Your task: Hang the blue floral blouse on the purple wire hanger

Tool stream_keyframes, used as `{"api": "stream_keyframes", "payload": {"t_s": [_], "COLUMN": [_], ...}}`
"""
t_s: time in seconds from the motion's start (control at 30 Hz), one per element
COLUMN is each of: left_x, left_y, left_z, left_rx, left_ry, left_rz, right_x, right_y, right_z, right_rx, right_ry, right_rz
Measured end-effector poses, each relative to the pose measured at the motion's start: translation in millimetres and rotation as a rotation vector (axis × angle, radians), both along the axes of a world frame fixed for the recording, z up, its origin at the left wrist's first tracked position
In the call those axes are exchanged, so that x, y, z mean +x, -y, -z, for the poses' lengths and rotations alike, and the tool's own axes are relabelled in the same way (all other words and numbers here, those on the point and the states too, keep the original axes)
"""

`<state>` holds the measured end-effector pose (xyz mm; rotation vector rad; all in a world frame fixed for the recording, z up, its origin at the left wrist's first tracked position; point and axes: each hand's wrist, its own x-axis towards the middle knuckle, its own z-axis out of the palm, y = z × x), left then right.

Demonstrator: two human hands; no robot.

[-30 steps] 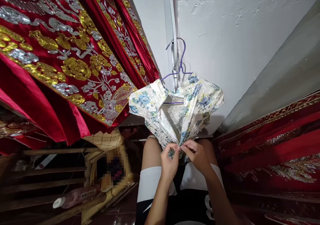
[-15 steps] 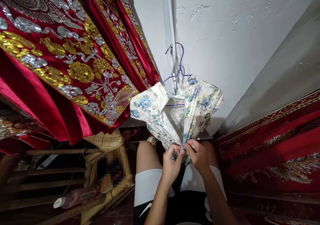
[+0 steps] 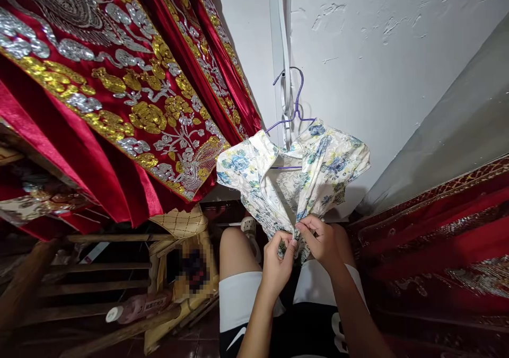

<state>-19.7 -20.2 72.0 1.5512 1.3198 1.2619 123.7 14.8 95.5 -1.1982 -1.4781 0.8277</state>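
Observation:
A white dress with blue flowers (image 3: pixel 294 175) hangs on a purple wire hanger (image 3: pixel 295 101) against a white wall. Its back is open in a V. At the bottom of that opening my left hand (image 3: pixel 277 260) and my right hand (image 3: pixel 320 238) meet, each pinching the fabric edge on its own side. Both hands are closed on the cloth. What lies between the fingertips is too small to make out.
Red robes with gold and silver embroidery (image 3: pixel 119 93) hang at the left, more red embroidered cloth (image 3: pixel 433 241) at the right. Below left are wooden slats (image 3: pixel 99 273), a woven basket (image 3: pixel 178 225) and a pink bottle (image 3: pixel 139 307). My knees in white shorts (image 3: pixel 246 299) are below.
The view has drifted slightly, so the dress and hands sit a little further right. My hands stay pinched at the bottom of the dress opening.

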Motion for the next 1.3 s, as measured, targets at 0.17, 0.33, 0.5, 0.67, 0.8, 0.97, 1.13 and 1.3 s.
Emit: {"api": "stream_keyframes", "payload": {"t_s": [0.17,0.33,0.5,0.67,0.8,0.97,1.13,1.3], "left_x": [4,10,13,11,7,3,1,-2], "left_y": [-3,-5,-5,-5,-4,-2,1,-1], "left_z": [1.1,1.5,-0.5,-3.9,-4.8,-3.9,-5.0,-3.9], "left_rx": [0.006,0.004,0.01,0.01,0.019,0.025,0.027,0.033], "left_ry": [0.027,0.044,0.031,0.009,-0.008,-0.003,-0.013,-0.013], "left_rz": [0.009,0.038,0.047,0.041,0.028,0.035,0.045,0.062], "right_x": [8,23,34,37,36,35,29,24], "right_y": [-11,-33,-50,-68,-84,-101,-122,-141], "right_z": [-23.1,-37.4,-54.8,-70.8,-88.8,-120.0,-141.0,-149.4], "right_rx": [0.024,0.169,0.277,0.322,0.405,0.487,0.612,0.67], "right_ry": [0.102,0.165,0.25,0.32,0.357,0.378,0.414,0.402], "right_rz": [-0.009,0.004,-0.027,-0.018,-0.016,-0.024,0.024,0.093]}}
